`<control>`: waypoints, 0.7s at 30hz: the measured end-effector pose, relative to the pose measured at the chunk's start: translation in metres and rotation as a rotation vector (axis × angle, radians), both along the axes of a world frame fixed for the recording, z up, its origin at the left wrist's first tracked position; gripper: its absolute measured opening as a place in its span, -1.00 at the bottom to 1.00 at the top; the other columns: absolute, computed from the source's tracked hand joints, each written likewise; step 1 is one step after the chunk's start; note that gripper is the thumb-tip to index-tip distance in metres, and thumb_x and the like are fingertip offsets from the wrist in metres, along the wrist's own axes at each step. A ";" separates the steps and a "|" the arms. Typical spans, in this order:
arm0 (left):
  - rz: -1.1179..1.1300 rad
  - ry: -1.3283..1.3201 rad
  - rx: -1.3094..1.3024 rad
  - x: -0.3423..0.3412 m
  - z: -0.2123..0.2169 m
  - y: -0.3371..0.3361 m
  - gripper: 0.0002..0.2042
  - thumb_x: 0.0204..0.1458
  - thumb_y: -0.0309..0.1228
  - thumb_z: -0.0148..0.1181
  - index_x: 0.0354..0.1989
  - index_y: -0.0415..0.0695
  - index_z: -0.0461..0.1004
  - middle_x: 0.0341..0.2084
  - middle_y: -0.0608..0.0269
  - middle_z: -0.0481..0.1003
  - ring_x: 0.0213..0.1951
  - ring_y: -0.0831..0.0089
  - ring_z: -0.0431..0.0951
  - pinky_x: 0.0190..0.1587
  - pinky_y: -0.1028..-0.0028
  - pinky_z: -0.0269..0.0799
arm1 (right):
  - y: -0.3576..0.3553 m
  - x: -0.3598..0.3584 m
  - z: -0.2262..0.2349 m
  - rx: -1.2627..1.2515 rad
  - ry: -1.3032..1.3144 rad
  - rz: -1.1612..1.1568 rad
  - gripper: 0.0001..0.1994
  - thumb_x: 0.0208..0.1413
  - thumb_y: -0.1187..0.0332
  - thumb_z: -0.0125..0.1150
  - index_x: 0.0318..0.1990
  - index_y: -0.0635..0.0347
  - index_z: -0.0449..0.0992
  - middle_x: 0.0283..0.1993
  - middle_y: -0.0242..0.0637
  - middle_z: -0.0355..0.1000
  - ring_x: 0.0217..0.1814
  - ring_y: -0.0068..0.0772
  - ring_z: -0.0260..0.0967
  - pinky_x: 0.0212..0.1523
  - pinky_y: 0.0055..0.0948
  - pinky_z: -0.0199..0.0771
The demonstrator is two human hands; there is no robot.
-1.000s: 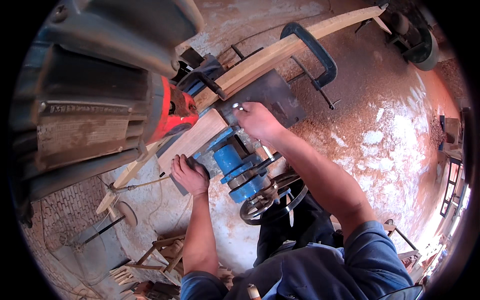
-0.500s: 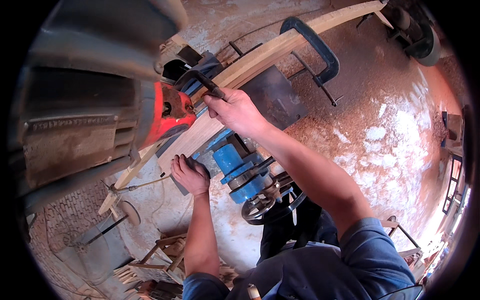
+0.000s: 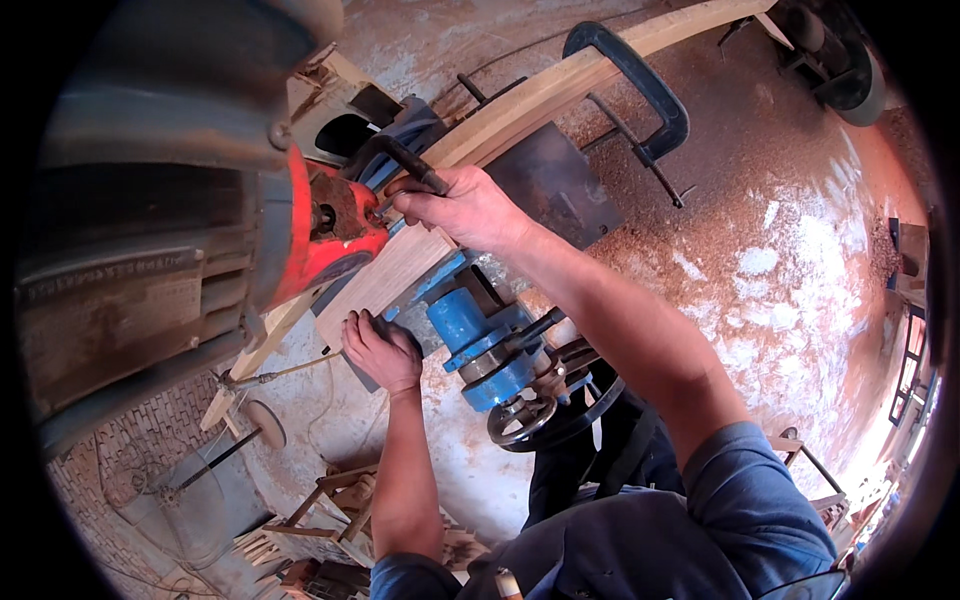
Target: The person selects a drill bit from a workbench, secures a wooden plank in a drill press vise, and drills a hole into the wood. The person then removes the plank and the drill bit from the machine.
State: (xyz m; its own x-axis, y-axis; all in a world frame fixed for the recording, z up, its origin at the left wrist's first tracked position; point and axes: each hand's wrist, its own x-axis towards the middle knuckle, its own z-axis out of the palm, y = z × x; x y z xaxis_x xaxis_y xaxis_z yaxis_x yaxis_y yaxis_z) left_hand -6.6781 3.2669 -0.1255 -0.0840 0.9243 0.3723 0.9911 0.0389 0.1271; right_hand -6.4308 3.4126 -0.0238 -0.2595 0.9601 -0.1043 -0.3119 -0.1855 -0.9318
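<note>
My right hand (image 3: 466,208) is closed round a dark curved lever (image 3: 412,166) beside the red part (image 3: 345,215) of a large machine. Below it a wooden board (image 3: 385,280) lies at a slant on the blue-edged machine table. At the board's lower end my left hand (image 3: 382,352) presses with bent fingers, its thumb near a dark plate edge. Where its fingertips meet the wood is partly hidden. Between my forearms stands a blue cylindrical fitting (image 3: 480,345) with a metal handwheel (image 3: 520,420).
A long timber beam (image 3: 545,90) runs to the upper right, with a black C-clamp (image 3: 655,90) on it. The dark motor housing (image 3: 140,270) fills the left. A metal plate (image 3: 555,185) lies under the beam. Wood pieces and a wooden frame (image 3: 340,510) stand below left; sawdust covers the floor.
The red machine part has shifted slightly left in view. My right hand and the lever have moved a little; more of the board's end shows below them. My left hand stays in place.
</note>
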 end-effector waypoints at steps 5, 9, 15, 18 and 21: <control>-0.007 0.003 0.010 0.001 0.000 0.000 -0.52 0.01 -0.34 0.04 0.14 -0.25 0.30 0.17 -0.04 0.27 0.26 -0.02 0.17 0.31 0.05 -0.01 | 0.002 0.004 0.005 0.039 -0.047 0.069 -0.72 0.21 0.23 0.17 -0.04 0.20 0.58 -0.44 -0.41 0.49 -0.34 -0.67 0.40 -0.29 -0.58 0.40; -0.012 0.004 0.015 0.000 0.000 0.000 -0.51 0.00 -0.34 0.04 0.14 -0.25 0.30 0.17 -0.05 0.27 0.26 -0.02 0.17 0.31 0.05 0.00 | -0.012 0.011 -0.013 0.101 -0.143 0.084 -0.65 0.27 0.17 0.04 -0.08 0.31 0.54 -0.38 -0.21 0.51 -0.28 -0.41 0.46 -0.17 -0.43 0.45; -0.019 -0.003 0.027 0.001 0.002 0.000 -0.52 0.01 -0.36 0.04 0.15 -0.24 0.30 0.18 -0.05 0.27 0.25 -0.03 0.18 0.30 0.06 0.02 | -0.029 0.021 -0.049 0.456 -0.480 -0.045 -0.58 0.31 0.09 -0.07 -0.30 0.33 0.51 -0.40 0.03 0.43 -0.22 0.09 0.38 -0.05 -0.23 0.41; -0.013 -0.006 0.024 0.000 0.000 0.000 -0.53 0.02 -0.37 0.04 0.15 -0.24 0.30 0.18 -0.06 0.27 0.25 -0.03 0.18 0.29 0.07 0.02 | -0.040 0.022 -0.040 0.408 -0.575 -0.046 -0.54 0.31 0.07 -0.06 -0.40 0.33 0.50 -0.43 0.04 0.41 -0.27 0.14 0.35 -0.12 -0.17 0.43; -0.011 -0.010 0.019 0.001 0.002 -0.001 -0.53 0.03 -0.37 0.04 0.15 -0.23 0.29 0.19 -0.06 0.26 0.25 -0.04 0.17 0.29 0.07 0.03 | -0.053 0.022 -0.016 0.383 -0.759 -0.083 -0.50 0.31 0.05 -0.06 -0.48 0.34 0.48 -0.43 0.07 0.42 -0.28 0.15 0.36 -0.18 -0.12 0.43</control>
